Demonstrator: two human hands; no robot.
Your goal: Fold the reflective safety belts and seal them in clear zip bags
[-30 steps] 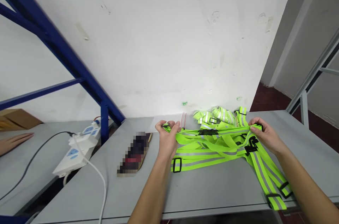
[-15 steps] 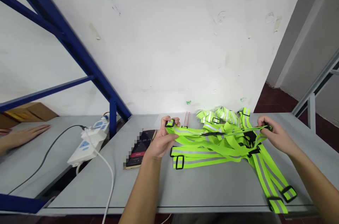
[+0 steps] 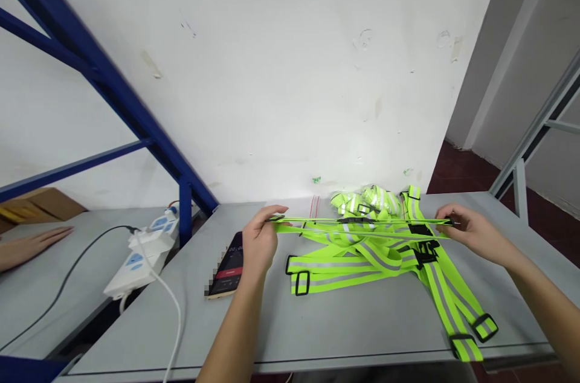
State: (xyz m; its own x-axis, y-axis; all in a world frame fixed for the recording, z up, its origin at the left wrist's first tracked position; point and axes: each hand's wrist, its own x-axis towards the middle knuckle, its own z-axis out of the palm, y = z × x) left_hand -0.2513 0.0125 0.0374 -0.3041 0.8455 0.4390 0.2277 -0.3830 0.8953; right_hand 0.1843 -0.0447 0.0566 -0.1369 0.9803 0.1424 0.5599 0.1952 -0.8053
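Stretched level between my two hands is a neon-green reflective strap (image 3: 317, 225) with a black buckle near its middle. My left hand (image 3: 261, 238) pinches its left end, and my right hand (image 3: 469, 232) grips the right end by a black fitting. Beneath it, more green reflective straps (image 3: 344, 279) with grey stripes and black slide buckles lie spread on the grey table (image 3: 362, 328). Two strap ends (image 3: 453, 310) reach toward the front edge at the right. Behind them sit bundled green straps in clear bags (image 3: 380, 199).
A phone (image 3: 229, 271) lies left of my left hand. Further left are white power strips (image 3: 140, 256) with a white cable (image 3: 174, 298), and a blue metal frame (image 3: 136, 117). Another person's hand (image 3: 40, 244) rests on the neighbouring table near a cardboard box (image 3: 49, 205).
My left hand has moved left, pulling the held strap taut and straight. My right hand still grips its end. The view has shifted slightly.
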